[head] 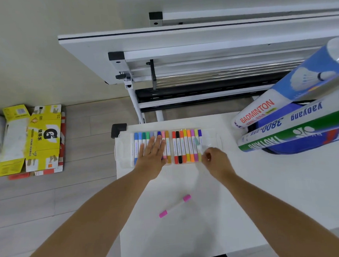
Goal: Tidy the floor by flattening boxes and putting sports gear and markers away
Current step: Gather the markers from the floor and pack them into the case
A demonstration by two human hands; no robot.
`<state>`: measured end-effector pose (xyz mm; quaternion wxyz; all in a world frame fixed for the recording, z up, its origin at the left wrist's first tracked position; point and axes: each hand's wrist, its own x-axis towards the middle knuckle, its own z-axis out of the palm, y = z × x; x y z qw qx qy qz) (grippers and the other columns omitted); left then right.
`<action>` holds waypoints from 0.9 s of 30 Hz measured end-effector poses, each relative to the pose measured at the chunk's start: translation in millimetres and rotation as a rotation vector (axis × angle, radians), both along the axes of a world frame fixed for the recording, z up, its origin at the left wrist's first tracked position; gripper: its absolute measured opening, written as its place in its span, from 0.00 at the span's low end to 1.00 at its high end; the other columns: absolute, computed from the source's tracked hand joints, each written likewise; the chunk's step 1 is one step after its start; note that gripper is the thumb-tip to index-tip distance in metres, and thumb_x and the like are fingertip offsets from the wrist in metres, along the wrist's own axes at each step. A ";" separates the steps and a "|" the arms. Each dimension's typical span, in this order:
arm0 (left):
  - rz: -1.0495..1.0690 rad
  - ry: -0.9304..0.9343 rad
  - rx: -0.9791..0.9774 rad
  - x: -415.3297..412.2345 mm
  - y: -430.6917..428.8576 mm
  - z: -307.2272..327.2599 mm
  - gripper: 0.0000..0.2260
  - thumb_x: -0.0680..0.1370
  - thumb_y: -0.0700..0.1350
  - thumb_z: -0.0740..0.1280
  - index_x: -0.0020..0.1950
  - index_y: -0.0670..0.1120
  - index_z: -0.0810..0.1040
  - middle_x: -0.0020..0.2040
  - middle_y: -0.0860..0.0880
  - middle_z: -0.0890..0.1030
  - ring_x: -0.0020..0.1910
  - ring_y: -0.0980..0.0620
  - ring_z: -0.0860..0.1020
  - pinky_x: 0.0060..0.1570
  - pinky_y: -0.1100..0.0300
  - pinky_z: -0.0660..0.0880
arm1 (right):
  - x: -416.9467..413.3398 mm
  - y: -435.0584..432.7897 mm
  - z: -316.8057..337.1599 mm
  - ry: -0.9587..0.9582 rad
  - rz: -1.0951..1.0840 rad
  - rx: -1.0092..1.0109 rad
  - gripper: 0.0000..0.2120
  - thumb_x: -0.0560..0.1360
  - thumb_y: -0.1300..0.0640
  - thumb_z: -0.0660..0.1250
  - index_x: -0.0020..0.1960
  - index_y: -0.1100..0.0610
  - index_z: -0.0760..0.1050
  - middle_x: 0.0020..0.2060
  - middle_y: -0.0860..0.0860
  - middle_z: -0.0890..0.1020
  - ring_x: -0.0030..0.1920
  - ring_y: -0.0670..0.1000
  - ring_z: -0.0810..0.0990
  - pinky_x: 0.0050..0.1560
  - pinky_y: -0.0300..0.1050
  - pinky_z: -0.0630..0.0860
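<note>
A clear case (pixel 118 150) on the table (pixel 265 182) holds rows of markers (pixel 185 147). The left hand (pixel 151 153) lies spread on them. The right hand (pixel 213 159) pinches a green marker (pixel 198 144) at the case's 3 o'clock end. A pink marker (pixel 175 206) lies loose at 6 o'clock.

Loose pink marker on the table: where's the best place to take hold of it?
Pinch the pink marker at its white mid-barrel, from above, fingers across its width: it lies flat and diagonal on the table, both long sides free.

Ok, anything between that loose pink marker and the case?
Nothing visible: bare table between the pink marker and the case. The left hand lies on its left row; the right hand holds a green marker.
</note>
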<state>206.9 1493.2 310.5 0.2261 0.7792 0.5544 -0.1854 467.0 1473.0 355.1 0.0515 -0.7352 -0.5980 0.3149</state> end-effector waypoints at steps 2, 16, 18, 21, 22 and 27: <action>0.003 0.000 -0.001 -0.4 0.4 -1.4 0.34 0.85 0.57 0.49 0.76 0.49 0.26 0.75 0.50 0.23 0.73 0.46 0.24 0.76 0.40 0.38 | 7.5 17.4 1.6 -0.019 -0.124 -0.032 0.09 0.75 0.58 0.62 0.36 0.57 0.71 0.32 0.49 0.76 0.33 0.49 0.74 0.30 0.39 0.64; -0.004 0.024 -0.019 -0.2 1.2 -4.1 0.33 0.84 0.58 0.47 0.76 0.49 0.25 0.75 0.49 0.23 0.73 0.46 0.24 0.76 0.40 0.38 | 11.7 53.9 -17.1 -0.073 -0.225 -0.204 0.09 0.78 0.51 0.63 0.47 0.57 0.76 0.41 0.50 0.79 0.39 0.49 0.78 0.32 0.37 0.70; -0.006 0.025 -0.017 -0.7 1.2 -4.6 0.33 0.85 0.58 0.47 0.76 0.49 0.25 0.75 0.49 0.23 0.73 0.46 0.24 0.76 0.39 0.39 | 12.4 52.7 -18.4 -0.064 -0.213 -0.204 0.09 0.78 0.51 0.63 0.47 0.56 0.76 0.41 0.49 0.79 0.39 0.49 0.78 0.31 0.37 0.69; -0.006 0.015 -0.017 -0.5 1.5 -3.5 0.34 0.84 0.58 0.47 0.76 0.49 0.25 0.73 0.50 0.21 0.73 0.46 0.24 0.76 0.40 0.38 | 11.3 51.9 -21.4 -0.082 -0.176 -0.246 0.09 0.78 0.49 0.64 0.48 0.56 0.75 0.42 0.49 0.79 0.41 0.49 0.78 0.33 0.38 0.69; -0.007 0.016 -0.012 -0.4 1.5 -3.5 0.34 0.84 0.59 0.47 0.76 0.49 0.25 0.73 0.50 0.21 0.73 0.46 0.24 0.76 0.40 0.38 | 11.5 53.1 -22.0 -0.091 -0.172 -0.253 0.10 0.78 0.49 0.64 0.48 0.56 0.75 0.42 0.50 0.79 0.42 0.49 0.78 0.35 0.38 0.70; -0.010 0.011 -0.003 -0.7 0.6 -5.1 0.34 0.84 0.59 0.47 0.76 0.49 0.25 0.74 0.50 0.22 0.74 0.46 0.24 0.76 0.39 0.39 | 17.8 63.6 -25.6 -0.183 -0.089 -0.305 0.12 0.78 0.47 0.65 0.49 0.57 0.76 0.43 0.52 0.79 0.43 0.49 0.77 0.43 0.39 0.72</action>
